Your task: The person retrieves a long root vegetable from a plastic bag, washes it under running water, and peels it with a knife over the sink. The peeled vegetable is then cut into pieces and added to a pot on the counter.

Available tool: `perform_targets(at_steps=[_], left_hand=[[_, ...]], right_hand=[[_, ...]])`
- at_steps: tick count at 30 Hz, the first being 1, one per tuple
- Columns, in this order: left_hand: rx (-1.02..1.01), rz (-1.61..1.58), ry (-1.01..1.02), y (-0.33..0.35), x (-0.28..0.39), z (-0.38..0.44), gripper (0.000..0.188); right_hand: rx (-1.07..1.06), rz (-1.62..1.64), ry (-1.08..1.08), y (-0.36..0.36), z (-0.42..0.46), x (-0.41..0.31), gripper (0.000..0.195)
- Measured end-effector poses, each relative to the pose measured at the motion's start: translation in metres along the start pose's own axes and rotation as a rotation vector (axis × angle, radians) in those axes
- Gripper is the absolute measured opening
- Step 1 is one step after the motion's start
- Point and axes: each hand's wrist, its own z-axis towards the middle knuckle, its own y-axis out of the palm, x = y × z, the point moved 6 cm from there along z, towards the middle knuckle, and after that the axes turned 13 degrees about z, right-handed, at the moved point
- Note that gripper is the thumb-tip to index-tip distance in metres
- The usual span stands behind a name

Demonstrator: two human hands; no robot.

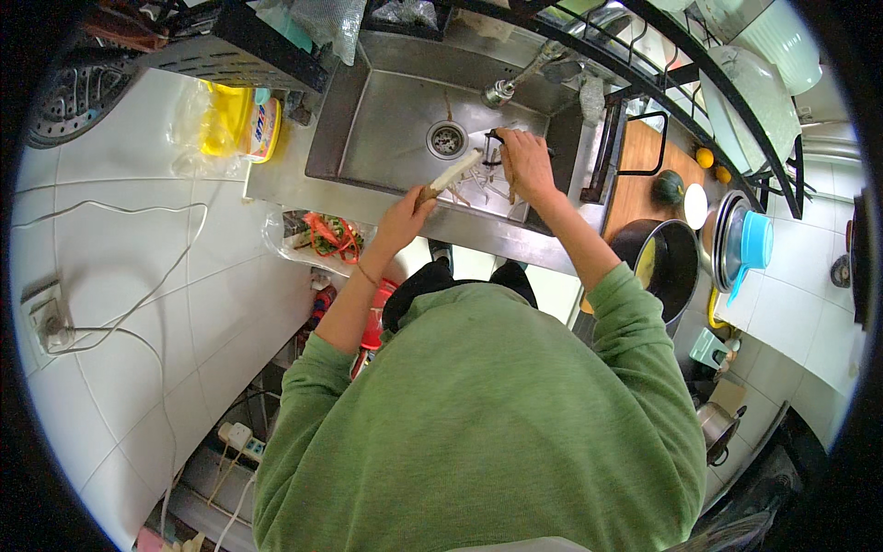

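Note:
My left hand (403,224) grips the brown, unpeeled end of a long root vegetable (455,172), which slants up and right over the sink. Most of its visible length is pale and peeled. In my right hand (530,164) is a black-framed peeler (492,148), just right of the root's far tip; I cannot tell whether its blade touches the root. Thin peel strips (483,188) lie below on the floor of the stainless steel sink (386,117). The drain (447,140) is to their upper left, and the faucet (498,93) stands behind my right hand.
A plastic-lined bin of vegetable scraps (324,234) is left of my left forearm. At right are a wooden cutting board (636,155), a dark green squash (666,188), a deep black pot (679,269) and stacked metal bowls (724,241). A black dish rack (617,72) overhangs the upper right.

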Motion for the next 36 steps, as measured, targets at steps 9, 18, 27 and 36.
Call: perform_targets(at_steps=[9, 18, 27, 36], left_hand=[[-0.275, -0.567, -0.061, 0.003, -0.002, 0.021, 0.028], [-0.148, -0.078, 0.221, -0.003, 0.023, -0.001, 0.033], [0.097, 0.229, 0.162, 0.015, 0.045, -0.020, 0.033], [0.145, 0.354, 0.011, 0.021, 0.056, -0.014, 0.029]], right_hand=[[0.135, 0.201, 0.062, -0.014, -0.006, -0.019, 0.028], [-0.212, -0.168, 0.183, 0.006, -0.045, 0.059, 0.022], [0.058, 0.289, 0.220, -0.074, -0.041, 0.054, 0.025], [-0.454, 0.016, -0.111, -0.006, 0.001, -0.043, 0.020]])
